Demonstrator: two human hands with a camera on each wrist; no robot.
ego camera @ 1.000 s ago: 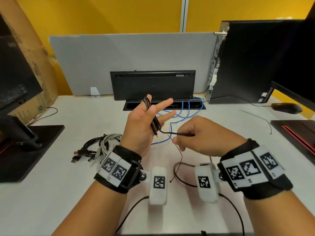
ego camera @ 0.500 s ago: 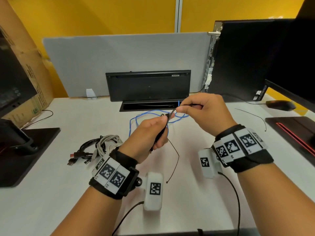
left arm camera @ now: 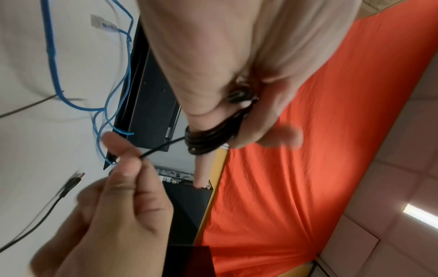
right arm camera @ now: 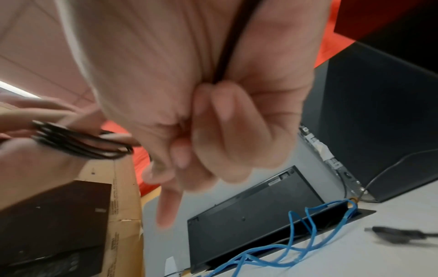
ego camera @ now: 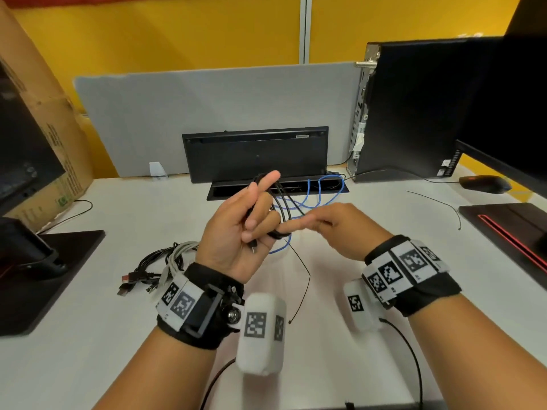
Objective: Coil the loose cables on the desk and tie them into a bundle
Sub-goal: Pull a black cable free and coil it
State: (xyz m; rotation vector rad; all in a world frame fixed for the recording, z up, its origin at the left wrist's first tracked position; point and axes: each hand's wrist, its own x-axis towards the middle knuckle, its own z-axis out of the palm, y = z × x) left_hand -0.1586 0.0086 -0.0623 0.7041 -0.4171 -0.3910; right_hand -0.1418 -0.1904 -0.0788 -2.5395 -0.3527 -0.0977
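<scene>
Head view shows a thin black cable (ego camera: 279,202) wound in loops round the fingers of the left hand (ego camera: 236,232). It looks light and bendy, so it should coil with no fight, but it may spring open if let go. A good place to hold it is right on the loops, where they cross the fingers, and on the loose end close to the coil.

The left hand is held up above the table (ego camera: 88,321), and its grip is closed on the coil, with one finger sticking up. The right hand (ego camera: 334,229) is just beside the coil. In the left wrist view its thumb and finger pinch the loose end of the black cable, so that grip is closed too. A thin tail hangs down from the coil toward the table.

Behind the coil, a blue cable (ego camera: 310,199) lies in loose loops on the table. To the left of the coil sits a heap of grey and black cables (ego camera: 159,261). Behind the blue cable stands a black keyboard (ego camera: 256,152) on its edge.
</scene>
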